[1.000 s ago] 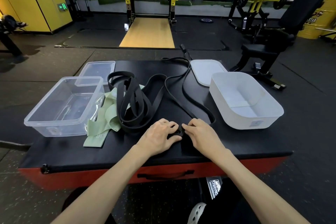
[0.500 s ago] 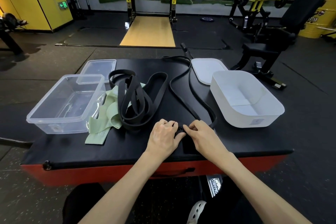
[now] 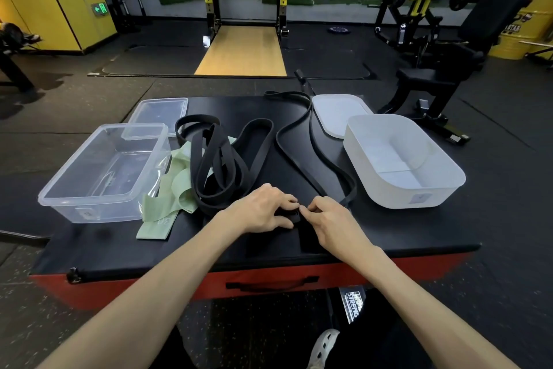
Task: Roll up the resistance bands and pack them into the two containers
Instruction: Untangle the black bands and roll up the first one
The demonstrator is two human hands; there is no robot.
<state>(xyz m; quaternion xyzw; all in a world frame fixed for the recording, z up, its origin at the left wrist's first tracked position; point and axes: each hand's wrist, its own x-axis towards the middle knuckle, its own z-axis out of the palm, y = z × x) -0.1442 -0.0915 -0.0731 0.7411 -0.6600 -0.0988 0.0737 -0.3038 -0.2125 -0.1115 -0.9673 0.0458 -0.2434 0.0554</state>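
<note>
- While your left hand (image 3: 263,211) and right hand (image 3: 336,220) meet near the table's (image 3: 389,234) front edge, both sets of fingers (image 3: 287,201) curl and pinch the end of the thin black band (image 3: 302,171).
- Its free length trails back across the table, between the heaped wide black bands (image 3: 221,171) and the white container (image 3: 419,198).
- A green band (image 3: 179,186) lies just beside the clear container (image 3: 89,213).

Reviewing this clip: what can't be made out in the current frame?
Head view:
- Rolled end of the thin black band: covered by the left hand and right hand; roll size unknown.
- Some green bands: under the wide black bands; count unclear.
- Label on the white container: too small to read.
</note>
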